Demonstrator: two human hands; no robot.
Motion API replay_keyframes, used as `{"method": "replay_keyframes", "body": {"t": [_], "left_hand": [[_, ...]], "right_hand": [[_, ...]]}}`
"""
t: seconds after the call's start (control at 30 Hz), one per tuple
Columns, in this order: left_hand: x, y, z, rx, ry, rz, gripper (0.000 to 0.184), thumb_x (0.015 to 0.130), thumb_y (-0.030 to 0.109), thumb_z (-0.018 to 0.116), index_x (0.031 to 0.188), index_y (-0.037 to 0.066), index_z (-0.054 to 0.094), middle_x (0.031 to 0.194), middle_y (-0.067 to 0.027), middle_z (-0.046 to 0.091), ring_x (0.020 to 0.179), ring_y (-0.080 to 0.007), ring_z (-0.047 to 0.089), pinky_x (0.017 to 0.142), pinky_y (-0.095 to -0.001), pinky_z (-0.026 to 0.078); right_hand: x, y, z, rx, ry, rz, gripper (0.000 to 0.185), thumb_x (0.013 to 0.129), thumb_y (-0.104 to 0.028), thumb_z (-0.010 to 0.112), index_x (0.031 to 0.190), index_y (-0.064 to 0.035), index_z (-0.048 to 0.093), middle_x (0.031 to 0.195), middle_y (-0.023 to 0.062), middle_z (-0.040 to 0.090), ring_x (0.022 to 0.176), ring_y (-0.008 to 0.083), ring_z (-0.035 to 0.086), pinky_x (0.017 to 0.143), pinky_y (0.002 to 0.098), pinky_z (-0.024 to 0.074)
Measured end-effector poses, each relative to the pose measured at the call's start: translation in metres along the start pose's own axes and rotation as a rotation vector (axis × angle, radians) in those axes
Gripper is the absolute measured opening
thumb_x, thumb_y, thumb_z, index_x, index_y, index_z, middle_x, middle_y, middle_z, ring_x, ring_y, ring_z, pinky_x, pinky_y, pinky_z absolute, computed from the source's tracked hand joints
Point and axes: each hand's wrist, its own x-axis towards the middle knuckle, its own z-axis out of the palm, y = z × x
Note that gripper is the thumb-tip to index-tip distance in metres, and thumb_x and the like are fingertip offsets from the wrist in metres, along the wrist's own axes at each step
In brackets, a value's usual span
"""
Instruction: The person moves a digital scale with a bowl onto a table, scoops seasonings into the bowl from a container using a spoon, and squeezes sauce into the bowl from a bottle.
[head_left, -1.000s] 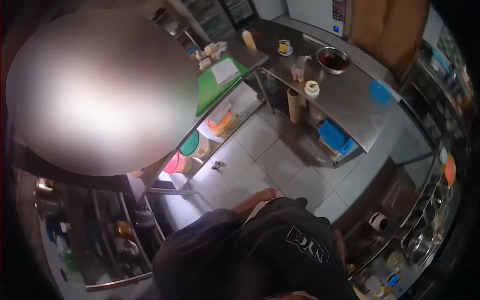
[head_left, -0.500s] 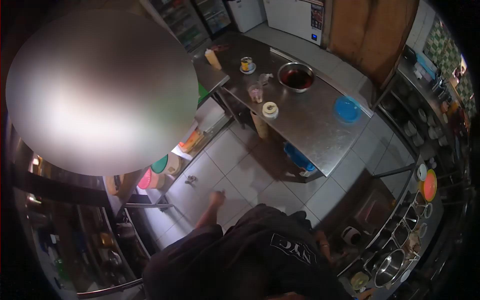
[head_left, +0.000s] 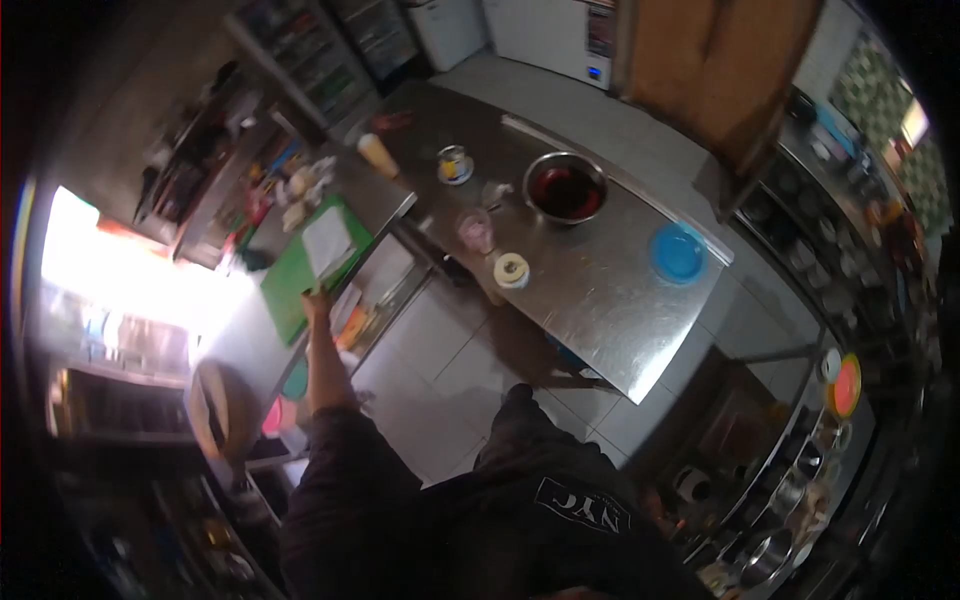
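My left hand (head_left: 316, 300) reaches to the near edge of the green board (head_left: 290, 283) on the left counter; its fingers are too small and blurred to read. A white sheet (head_left: 327, 243) lies on the board just beyond it. On the steel table (head_left: 610, 310) are a metal bowl (head_left: 565, 188) of dark red liquid, a blue lid (head_left: 679, 253), a white-lidded jar (head_left: 511, 270), a clear cup (head_left: 475, 231), a can on a saucer (head_left: 454, 166) and a squeeze bottle (head_left: 377, 155). My right hand cannot be made out in the dark lower right.
Bright light comes from a window (head_left: 130, 270) at the left. Food pans and a steel bowl (head_left: 768, 556) line the lower right counter, with an orange and green plate (head_left: 845, 386). Shelves (head_left: 800, 225) stand at the right, a white freezer (head_left: 540, 40) at the back.
My left arm has stretched forward from over the floor to the green board. The view has shifted, bringing the steel table nearer and uncovering the left counter. A foot now shows ahead of my body.
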Motion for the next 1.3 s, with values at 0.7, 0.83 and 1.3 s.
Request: {"method": "replay_keyframes", "body": {"t": [0.7, 0.83, 1.3], "left_hand": [[0.059, 0.111, 0.076, -0.382, 0.089, 0.044, 0.043, 0.087, 0.044, 0.064, 0.092, 0.001, 0.062, 0.077, -0.0091, 0.064, 0.07, -0.0233, 0.064, 0.06, -0.0447, 0.051], [-0.058, 0.191, 0.079, -0.604, 0.071, 0.114, 0.042, 0.086, 0.041, 0.064, 0.099, 0.002, 0.058, 0.082, -0.0095, 0.064, 0.073, -0.024, 0.064, 0.062, -0.0448, 0.052], [-0.51, 0.432, 0.21, -1.237, -1.031, -0.177, 0.053, 0.085, 0.032, 0.065, 0.126, 0.003, 0.047, 0.101, -0.0108, 0.064, 0.084, -0.0265, 0.066, 0.071, -0.0452, 0.056]], "right_hand": [[-0.04, -0.095, -0.027, 0.176, 0.152, 0.432, 0.05, 0.092, -0.046, 0.053, 0.118, -0.0051, 0.067, 0.119, 0.0222, 0.065, 0.109, 0.0389, 0.063, 0.095, 0.0456, 0.0501], [-0.025, -0.055, -0.023, 0.149, -0.034, 0.447, 0.041, 0.091, -0.037, 0.056, 0.114, -0.0042, 0.067, 0.106, 0.0189, 0.067, 0.096, 0.0337, 0.066, 0.083, 0.045, 0.0532], [-0.097, 0.004, -0.342, 0.703, 0.56, -0.092, 0.052, 0.096, -0.042, 0.057, 0.136, -0.0095, 0.054, 0.117, 0.0176, 0.067, 0.103, 0.0296, 0.068, 0.091, 0.0378, 0.0526]]}}
